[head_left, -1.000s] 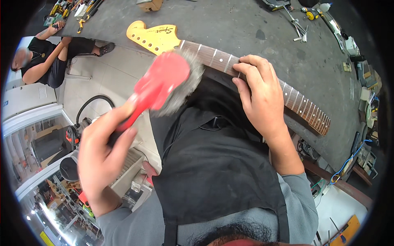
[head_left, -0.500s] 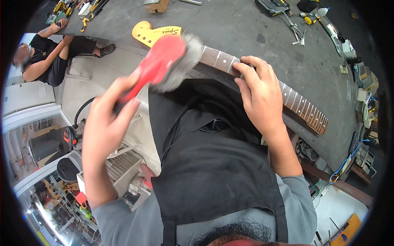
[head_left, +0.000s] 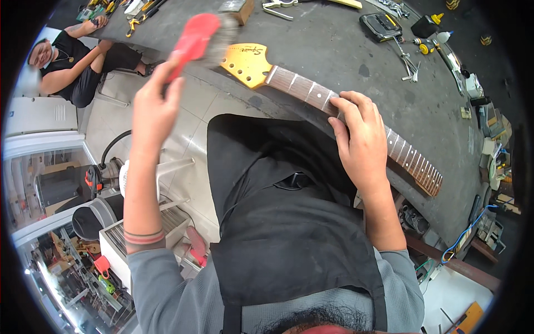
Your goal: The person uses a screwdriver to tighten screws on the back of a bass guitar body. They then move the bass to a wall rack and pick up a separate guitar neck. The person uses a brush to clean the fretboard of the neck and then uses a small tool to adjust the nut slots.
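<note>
A guitar neck (head_left: 300,86) lies along the front edge of the dark workbench, its yellow headstock (head_left: 248,64) on the left and its fretted board running down to the right. My right hand (head_left: 361,133) grips it around the middle, fingers over the fretboard and thumb at the near edge. In my left hand (head_left: 158,103) is a brush (head_left: 197,36) with a red handle and grey bristles, blurred by motion. The brush is held up beyond the headstock's left end, and its bristles overlap the headstock tip in view; whether they touch cannot be told.
Pliers (head_left: 278,8), a small box (head_left: 238,10), a black case (head_left: 380,26) and hex keys (head_left: 410,67) lie on the bench (head_left: 345,50). Another person (head_left: 72,64) sits at the far left. Below left stand a white stool (head_left: 167,167) and a black bin (head_left: 92,222).
My left hand has swung the brush up and left, from over the nut end to past the headstock, which now shows more fully. My right hand keeps its hold on the neck.
</note>
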A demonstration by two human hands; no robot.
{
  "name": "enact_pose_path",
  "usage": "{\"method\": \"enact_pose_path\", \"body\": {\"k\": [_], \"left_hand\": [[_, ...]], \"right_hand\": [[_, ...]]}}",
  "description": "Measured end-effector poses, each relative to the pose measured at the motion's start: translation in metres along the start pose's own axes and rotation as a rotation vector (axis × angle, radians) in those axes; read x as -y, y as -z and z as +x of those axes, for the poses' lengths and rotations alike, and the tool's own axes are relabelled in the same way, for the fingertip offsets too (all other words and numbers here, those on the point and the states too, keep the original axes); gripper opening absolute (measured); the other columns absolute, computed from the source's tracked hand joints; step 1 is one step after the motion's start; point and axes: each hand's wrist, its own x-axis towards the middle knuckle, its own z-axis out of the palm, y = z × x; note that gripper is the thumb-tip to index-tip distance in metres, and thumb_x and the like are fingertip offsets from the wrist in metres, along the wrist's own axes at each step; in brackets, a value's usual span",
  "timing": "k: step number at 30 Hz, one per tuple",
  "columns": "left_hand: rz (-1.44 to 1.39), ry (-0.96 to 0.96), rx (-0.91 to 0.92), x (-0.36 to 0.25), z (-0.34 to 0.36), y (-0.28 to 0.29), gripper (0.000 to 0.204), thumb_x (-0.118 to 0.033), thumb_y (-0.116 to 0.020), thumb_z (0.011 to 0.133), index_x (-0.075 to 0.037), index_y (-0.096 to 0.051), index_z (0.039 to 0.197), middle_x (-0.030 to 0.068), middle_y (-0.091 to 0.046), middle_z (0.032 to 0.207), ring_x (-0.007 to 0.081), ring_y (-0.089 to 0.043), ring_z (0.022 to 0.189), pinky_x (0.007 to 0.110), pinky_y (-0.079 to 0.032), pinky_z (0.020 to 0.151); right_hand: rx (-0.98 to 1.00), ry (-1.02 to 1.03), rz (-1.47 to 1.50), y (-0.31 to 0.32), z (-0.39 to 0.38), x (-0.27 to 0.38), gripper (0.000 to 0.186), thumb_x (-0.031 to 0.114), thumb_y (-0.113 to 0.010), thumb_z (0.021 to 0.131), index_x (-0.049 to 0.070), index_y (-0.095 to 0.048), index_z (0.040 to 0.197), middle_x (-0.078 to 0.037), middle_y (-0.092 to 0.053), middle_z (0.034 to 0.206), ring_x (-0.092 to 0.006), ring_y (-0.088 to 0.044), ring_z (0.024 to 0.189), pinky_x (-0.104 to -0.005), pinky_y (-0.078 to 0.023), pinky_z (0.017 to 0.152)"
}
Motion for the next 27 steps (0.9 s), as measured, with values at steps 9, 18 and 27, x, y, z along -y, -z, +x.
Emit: {"method": "enact_pose_path", "body": {"k": [9, 18, 27], "left_hand": [[-0.243, 0.04, 0.262, -0.044, -0.063, 0.008, 0.05, -0.013, -0.074, 0.109, -0.003, -0.068, 0.157, 0.0102, -0.079, 0.144, 0.0191, -0.072, 0.122, 0.036, -0.054, 0.11], [-0.344, 0.03, 0.082, -0.057, -0.011, -0.017, 0.042, -0.013, -0.075, 0.108, -0.003, -0.069, 0.148, 0.023, -0.081, 0.13, 0.0368, -0.081, 0.112, 0.039, -0.059, 0.102], [-0.136, 0.077, 0.557, -0.082, -0.04, 0.103, 0.042, -0.015, -0.074, 0.109, -0.003, -0.07, 0.148, 0.0218, -0.083, 0.126, 0.0317, -0.081, 0.106, 0.039, -0.059, 0.097]], "right_hand": [[0.007, -0.023, -0.049, -0.001, 0.003, 0.002, 0.037, 0.007, -0.084, 0.097, 0.006, -0.074, 0.132, -0.012, -0.07, 0.139, -0.0361, -0.069, 0.122, -0.049, -0.055, 0.104], [-0.011, 0.003, -0.042, -0.003, 0.006, 0.002, 0.034, 0.008, -0.084, 0.097, 0.006, -0.074, 0.13, -0.013, -0.071, 0.139, -0.0362, -0.069, 0.122, -0.0494, -0.055, 0.103], [-0.024, -0.014, -0.038, -0.002, 0.002, 0.003, 0.033, 0.009, -0.084, 0.097, 0.006, -0.073, 0.129, -0.012, -0.071, 0.136, -0.0356, -0.069, 0.122, -0.0484, -0.054, 0.103]]}}
